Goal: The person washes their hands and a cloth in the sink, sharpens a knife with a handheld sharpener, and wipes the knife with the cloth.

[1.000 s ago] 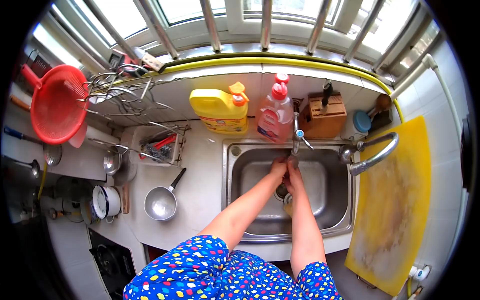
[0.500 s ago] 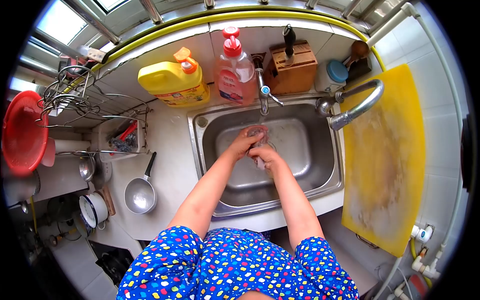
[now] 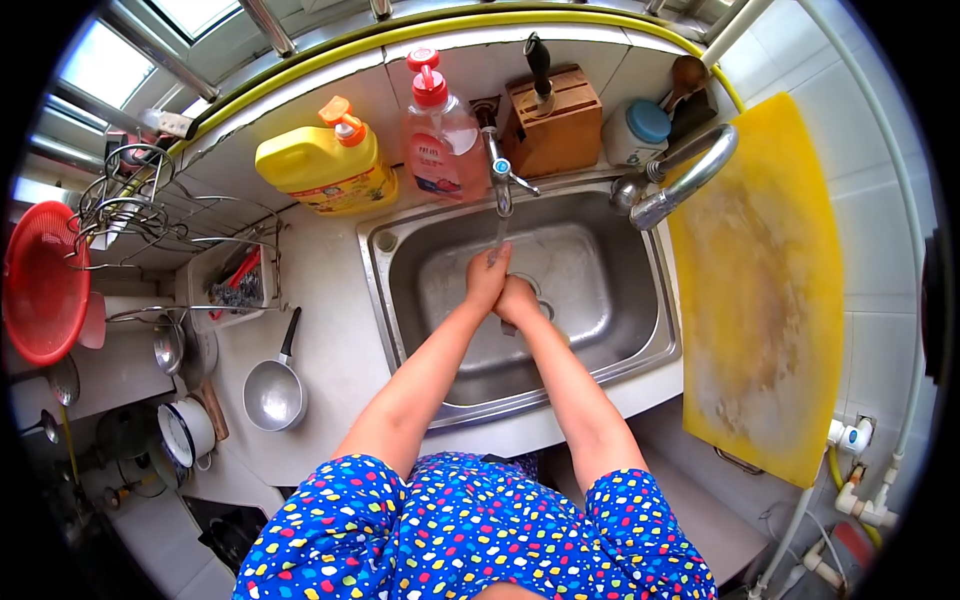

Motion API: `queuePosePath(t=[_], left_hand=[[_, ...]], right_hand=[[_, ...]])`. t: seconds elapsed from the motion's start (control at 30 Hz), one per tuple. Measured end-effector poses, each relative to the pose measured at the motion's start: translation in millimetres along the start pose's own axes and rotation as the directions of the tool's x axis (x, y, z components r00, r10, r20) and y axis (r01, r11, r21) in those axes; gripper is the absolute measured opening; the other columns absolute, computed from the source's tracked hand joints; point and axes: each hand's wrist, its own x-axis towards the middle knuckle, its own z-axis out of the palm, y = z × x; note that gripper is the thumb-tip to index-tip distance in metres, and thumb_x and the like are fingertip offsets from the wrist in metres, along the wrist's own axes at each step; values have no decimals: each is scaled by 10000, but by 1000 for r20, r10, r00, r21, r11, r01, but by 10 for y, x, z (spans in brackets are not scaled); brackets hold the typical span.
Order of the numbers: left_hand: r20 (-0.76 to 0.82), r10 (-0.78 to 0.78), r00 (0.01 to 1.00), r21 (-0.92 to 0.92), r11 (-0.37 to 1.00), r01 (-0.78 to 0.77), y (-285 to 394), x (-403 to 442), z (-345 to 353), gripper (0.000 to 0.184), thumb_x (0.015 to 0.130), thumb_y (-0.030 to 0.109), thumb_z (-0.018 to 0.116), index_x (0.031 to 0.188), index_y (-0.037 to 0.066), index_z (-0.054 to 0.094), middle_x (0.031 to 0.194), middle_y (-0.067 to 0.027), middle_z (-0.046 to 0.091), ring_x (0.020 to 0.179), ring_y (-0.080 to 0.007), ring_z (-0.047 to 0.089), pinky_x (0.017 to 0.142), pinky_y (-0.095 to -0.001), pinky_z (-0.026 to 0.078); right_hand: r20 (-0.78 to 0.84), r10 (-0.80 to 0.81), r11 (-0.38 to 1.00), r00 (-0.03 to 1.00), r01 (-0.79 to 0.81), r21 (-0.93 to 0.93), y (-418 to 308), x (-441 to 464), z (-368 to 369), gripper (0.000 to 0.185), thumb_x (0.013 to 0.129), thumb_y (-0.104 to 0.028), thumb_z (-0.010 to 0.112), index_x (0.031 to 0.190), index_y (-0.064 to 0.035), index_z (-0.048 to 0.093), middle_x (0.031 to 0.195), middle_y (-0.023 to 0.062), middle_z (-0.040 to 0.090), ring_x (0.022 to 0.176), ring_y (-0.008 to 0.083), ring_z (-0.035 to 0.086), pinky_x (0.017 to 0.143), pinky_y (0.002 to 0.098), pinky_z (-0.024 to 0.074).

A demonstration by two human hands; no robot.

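Observation:
Over the sink (image 3: 392,290), my left hand (image 3: 487,278) is closed with its fingers curled, right beneath the tap (image 3: 502,182). A thin stream of water runs from the tap onto it. My right hand (image 3: 516,300) presses against it from below and to the right, also closed. A small greyish piece (image 3: 508,328) pokes out under the right hand; its kind is unclear. Whatever lies between the two hands is hidden by the fingers and backs of the hands. The drain (image 3: 543,290) shows just beside the right hand.
Behind the sink stand a yellow jug (image 3: 325,170), a pink soap bottle (image 3: 445,150) and a knife block (image 3: 553,122). A curved spout (image 3: 690,185) overhangs the right rim near a yellow board (image 3: 760,300). Left lies a small saucepan (image 3: 275,395).
My hands have come closer together, the left one turning back-up under the tap. The clear, glass-like thing seen in them before is now out of sight. The view has shifted slightly.

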Motion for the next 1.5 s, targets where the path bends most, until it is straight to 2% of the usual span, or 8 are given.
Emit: queuePosePath(t=[0.13, 0.2, 0.4, 0.77, 0.93, 1.27, 1.43, 1.5], left_hand=[[139, -220, 965, -364, 895, 257, 227, -8, -276, 424, 877, 509, 409, 893, 127, 592, 742, 49, 543, 634, -78, 450, 551, -231, 351], [308, -424, 851, -287, 812, 509, 261, -4, -459, 487, 865, 557, 371, 1066, 158, 564, 863, 59, 561, 733, -67, 491, 599, -223, 376], [286, -369, 884, -505, 726, 467, -105, 223, -537, 267, 854, 352, 541, 1050, 174, 572, 938, 49, 578, 810, -86, 519, 676, -224, 396], [41, -410, 911, -568, 741, 359, -85, 252, -423, 216, 880, 269, 511, 962, 78, 570, 936, -13, 562, 849, -136, 520, 743, -302, 405], [-148, -104, 984, -53, 994, 97, -81, 339, -427, 333, 841, 317, 536, 965, 10, 573, 870, -115, 599, 801, -219, 565, 696, -331, 447], [-105, 5, 994, 593, 803, 59, -221, 208, -430, 270, 805, 277, 543, 981, 88, 624, 939, -164, 603, 873, -275, 584, 744, -349, 460], [104, -428, 898, -537, 736, 413, -155, 346, -285, 240, 805, 144, 503, 1026, 69, 561, 955, -93, 596, 871, -236, 582, 770, -370, 460], [240, -505, 829, -552, 631, 545, 5, 383, -285, 232, 806, 143, 508, 1025, 79, 550, 961, -86, 591, 872, -239, 578, 757, -386, 464]], right_hand=[[-3, -391, 887, 920, 378, 266, 525, 384, -1, 407, 674, -253, 683, 949, 35, 595, 825, 136, 624, 736, 173, 603, 631, 305, 470], [222, -115, 709, 968, -76, 701, 393, 287, -261, 489, 676, -271, 726, 1049, -7, 553, 985, 68, 595, 829, 143, 572, 707, 279, 464], [173, -157, 501, 972, -72, 862, 233, 531, -384, 377, 753, -214, 671, 1023, 33, 580, 905, 53, 616, 766, 124, 545, 669, 275, 447], [-649, -228, 908, 726, 400, 128, 214, 794, -150, 125, 689, -154, 673, 794, -88, 685, 996, 133, 600, 826, 251, 594, 747, 297, 449], [-740, -386, 857, 552, 511, -65, 412, 884, -66, 135, 689, -168, 681, 791, -80, 680, 955, 117, 613, 766, 248, 597, 713, 317, 460], [-414, 24, 445, 910, 361, 820, 343, 850, -138, 166, 825, -137, 564, 970, -61, 591, 816, -1, 577, 690, 99, 506, 591, 242, 421], [-174, 161, 180, 972, 145, 973, 242, 608, -253, 223, 850, -135, 513, 1066, -87, 548, 880, 9, 568, 745, 131, 528, 618, 287, 461], [-224, 61, 539, 973, 156, 827, 242, 571, -269, 262, 813, -115, 542, 1072, -75, 548, 899, 42, 579, 774, 165, 558, 653, 306, 477]])
